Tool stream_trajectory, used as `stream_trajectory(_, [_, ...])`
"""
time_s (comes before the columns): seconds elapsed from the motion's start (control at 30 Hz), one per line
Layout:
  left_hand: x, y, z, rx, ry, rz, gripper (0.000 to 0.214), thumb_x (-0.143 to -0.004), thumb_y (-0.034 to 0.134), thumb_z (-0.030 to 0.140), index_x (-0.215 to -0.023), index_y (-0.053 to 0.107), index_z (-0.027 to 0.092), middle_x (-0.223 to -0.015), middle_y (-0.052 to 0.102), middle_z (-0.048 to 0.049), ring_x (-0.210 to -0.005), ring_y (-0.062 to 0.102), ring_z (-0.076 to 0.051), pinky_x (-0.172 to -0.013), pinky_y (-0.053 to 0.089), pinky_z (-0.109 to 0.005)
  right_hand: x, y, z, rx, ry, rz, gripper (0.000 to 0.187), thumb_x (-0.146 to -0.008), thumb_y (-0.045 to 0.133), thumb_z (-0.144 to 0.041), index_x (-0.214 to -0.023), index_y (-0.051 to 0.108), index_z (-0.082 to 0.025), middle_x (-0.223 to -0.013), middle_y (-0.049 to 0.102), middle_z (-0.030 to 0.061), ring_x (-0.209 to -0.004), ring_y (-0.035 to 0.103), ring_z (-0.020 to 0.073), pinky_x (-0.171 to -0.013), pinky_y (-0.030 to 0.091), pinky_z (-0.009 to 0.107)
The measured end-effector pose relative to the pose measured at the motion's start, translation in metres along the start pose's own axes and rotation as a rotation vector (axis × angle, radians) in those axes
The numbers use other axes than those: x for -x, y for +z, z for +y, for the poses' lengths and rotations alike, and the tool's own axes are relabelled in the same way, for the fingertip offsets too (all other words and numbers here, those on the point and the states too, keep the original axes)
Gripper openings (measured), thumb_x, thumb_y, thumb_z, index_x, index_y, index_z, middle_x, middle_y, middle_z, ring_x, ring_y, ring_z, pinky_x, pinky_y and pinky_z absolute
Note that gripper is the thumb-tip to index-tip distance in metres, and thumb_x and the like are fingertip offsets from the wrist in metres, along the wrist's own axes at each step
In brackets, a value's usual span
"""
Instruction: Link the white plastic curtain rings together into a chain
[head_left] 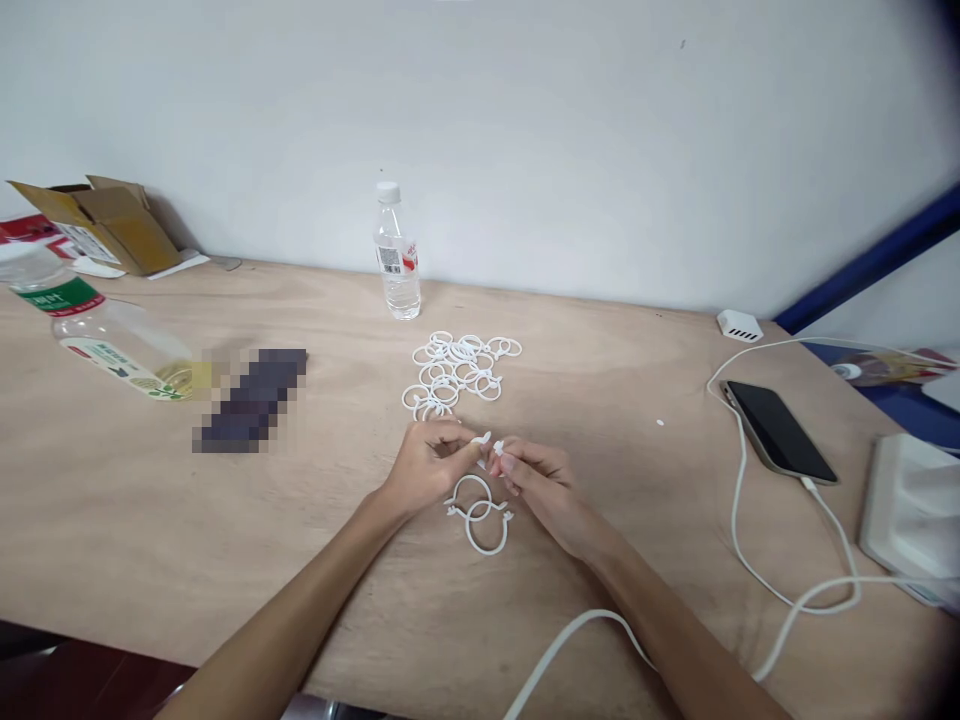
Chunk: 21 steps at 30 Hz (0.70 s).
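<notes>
White plastic rings [486, 552] lie linked just below the fingers; the left hand [429, 465] and right hand [534, 490] pinch closed on a small white tab [481, 439], seemingly a ring's end.

My left forearm [300, 600] and right forearm [675, 630] are showing bare and slender; my left hand [429, 465] and right hand [536, 490] are looking bony, long-fingered.

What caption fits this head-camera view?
The left hand and right hand pinch a white plastic piece above two linked rings, a heap of rings beyond.
</notes>
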<state>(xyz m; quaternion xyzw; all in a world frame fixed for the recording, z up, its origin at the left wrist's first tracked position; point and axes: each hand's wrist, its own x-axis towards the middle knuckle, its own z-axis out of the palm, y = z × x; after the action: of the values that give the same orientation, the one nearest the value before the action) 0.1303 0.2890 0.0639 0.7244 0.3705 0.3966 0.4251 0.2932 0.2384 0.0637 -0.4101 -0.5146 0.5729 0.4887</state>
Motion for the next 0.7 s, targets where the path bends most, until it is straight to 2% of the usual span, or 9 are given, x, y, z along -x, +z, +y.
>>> stream_trajectory(0.07, [0.0,-0.007,-0.004,-0.038,0.042,-0.038,0.016,-0.077,0.058,0.021,-0.081,0.073,0.017,-0.067,0.065,-0.0027,-0.062,0.054,-0.014,-0.058,0.042,-0.026,0.0,-0.002,-0.003,0.148,-0.065,-0.001,0.024,-0.085,0.06,-0.037,-0.071,0.066,-0.019,-0.081,0.055,0.0035,-0.077,0.051,0.0159,-0.069,0.039,0.029])
stream_trajectory(0.13, [-0.002,-0.016,-0.006,-0.079,0.102,-0.026,0.024,-0.075,0.054,0.017,-0.092,0.072,0.018,-0.073,0.067,-0.0029,-0.067,0.056,-0.015,-0.061,0.043,-0.027,0.002,-0.003,-0.005,0.281,-0.092,-0.032,0.022,-0.086,0.058,-0.034,-0.072,0.067,-0.019,-0.084,0.056,0.0043,-0.079,0.052,0.0165,-0.071,0.04,0.03])
stream_trajectory(0.23, [-0.006,-0.029,-0.008,-0.232,0.16,0.12,0.026,-0.075,0.05,0.015,-0.092,0.07,0.018,-0.076,0.066,-0.0031,-0.072,0.056,-0.016,-0.067,0.045,-0.029,0.006,-0.002,-0.005,0.481,-0.138,-0.112,0.017,-0.086,0.058,-0.029,-0.077,0.07,-0.02,-0.081,0.057,0.0041,-0.071,0.052,0.0146,-0.064,0.041,0.029])
stream_trajectory(0.33, [-0.009,-0.037,-0.011,-0.533,0.091,0.216,0.015,-0.074,0.058,0.023,-0.085,0.067,0.018,-0.079,0.063,-0.0035,-0.077,0.056,-0.019,-0.074,0.044,-0.033,0.009,0.0,-0.002,0.614,-0.218,-0.163,0.009,-0.081,0.063,-0.022,-0.079,0.072,-0.02,-0.084,0.06,0.005,-0.076,0.055,0.0156,-0.067,0.044,0.029])
stream_trajectory(0.43, [-0.01,-0.038,-0.015,-0.733,0.003,0.189,0.026,-0.074,0.063,0.038,-0.091,0.064,0.018,-0.082,0.061,-0.0042,-0.081,0.056,-0.022,-0.077,0.044,-0.037,0.009,0.003,0.0,0.636,-0.276,-0.182,0.006,-0.075,0.07,-0.02,-0.079,0.073,-0.02,-0.083,0.064,0.005,-0.077,0.057,0.0163,-0.072,0.045,0.031])
stream_trajectory(0.57, [-0.009,-0.033,-0.024,-0.793,0.015,0.111,0.029,-0.083,0.056,0.032,-0.11,0.062,0.023,-0.084,0.062,-0.0034,-0.083,0.056,-0.021,-0.078,0.043,-0.035,0.008,0.005,-0.003,0.59,-0.318,-0.169,0.006,-0.072,0.073,-0.021,-0.078,0.072,-0.019,-0.074,0.07,0.0045,-0.067,0.058,0.0149,-0.07,0.046,0.032])
stream_trajectory(0.7, [-0.009,-0.031,-0.03,-0.849,0.07,0.159,0.016,-0.083,0.055,0.028,-0.09,0.068,0.021,-0.079,0.065,-0.0037,-0.08,0.055,-0.021,-0.077,0.043,-0.035,0.007,0.005,-0.004,0.529,-0.285,-0.036,0.006,-0.077,0.066,-0.021,-0.074,0.071,-0.018,-0.068,0.069,0.0041,-0.065,0.057,0.0151,-0.065,0.045,0.03])
